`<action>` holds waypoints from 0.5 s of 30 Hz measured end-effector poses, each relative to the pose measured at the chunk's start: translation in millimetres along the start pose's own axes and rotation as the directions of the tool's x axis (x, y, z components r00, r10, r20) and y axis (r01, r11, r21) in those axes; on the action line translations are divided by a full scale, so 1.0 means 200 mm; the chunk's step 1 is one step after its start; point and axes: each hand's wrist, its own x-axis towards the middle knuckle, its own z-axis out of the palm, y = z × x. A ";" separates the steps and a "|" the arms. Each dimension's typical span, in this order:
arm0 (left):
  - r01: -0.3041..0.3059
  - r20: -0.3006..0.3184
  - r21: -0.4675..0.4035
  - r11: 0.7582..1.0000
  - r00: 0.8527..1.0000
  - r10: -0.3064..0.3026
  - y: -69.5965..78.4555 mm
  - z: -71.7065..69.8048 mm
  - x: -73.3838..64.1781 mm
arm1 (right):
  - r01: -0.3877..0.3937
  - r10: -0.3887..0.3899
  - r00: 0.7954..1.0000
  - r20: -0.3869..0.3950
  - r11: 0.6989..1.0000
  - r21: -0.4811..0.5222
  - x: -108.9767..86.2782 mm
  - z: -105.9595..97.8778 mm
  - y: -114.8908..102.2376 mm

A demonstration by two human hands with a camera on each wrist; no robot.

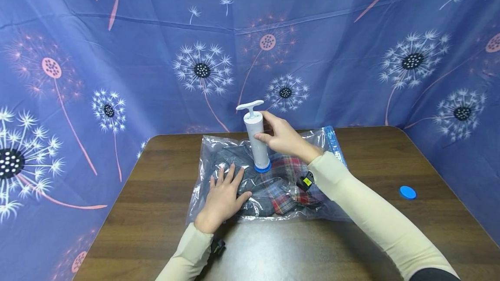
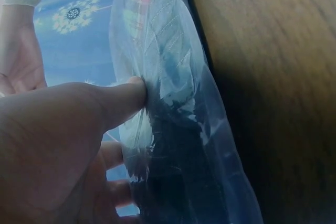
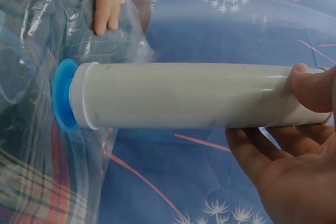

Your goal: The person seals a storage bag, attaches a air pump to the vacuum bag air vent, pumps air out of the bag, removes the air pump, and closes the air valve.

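A clear plastic storage bag (image 1: 244,211) lies flat with folded grey and plaid clothes (image 1: 289,172) inside. On its blue valve (image 1: 263,168) stands a white hand pump (image 1: 257,142), slightly tilted, its T-shaped handle (image 1: 250,106) a little raised. My right hand (image 1: 287,135) grips the upper part of the pump barrel, thumb on the near side and fingers behind. My left hand (image 1: 225,198) presses on the bag left of the pump with its fingers spread. In the left wrist view the thumb (image 2: 123,100) dents the film over the clothes.
A round blue cap (image 1: 408,192) lies on the brown wooden table (image 1: 156,211) at the right. The bag's blue zip edge (image 1: 334,144) runs along its right side. A blue dandelion-print cloth (image 1: 156,55) hangs behind and beside the table.
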 end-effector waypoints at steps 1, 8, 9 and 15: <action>-0.001 -0.002 0.002 1.000 1.000 0.001 0.00 0.00 0.00 | -0.005 0.005 1.000 -0.002 1.000 -0.003 0.00 0.00 0.00; -0.001 -0.012 0.010 1.000 1.000 0.001 0.01 0.00 0.00 | -0.062 0.062 0.998 -0.022 0.998 -0.027 -0.01 -0.01 0.01; 0.000 -0.011 0.008 1.000 1.000 0.000 0.01 0.00 0.00 | -0.065 0.064 0.998 -0.021 0.997 -0.033 -0.01 -0.01 0.01; -0.002 -0.003 0.008 1.000 1.000 0.002 0.01 0.00 0.00 | -0.079 0.079 0.997 -0.010 0.997 -0.025 -0.03 -0.01 0.02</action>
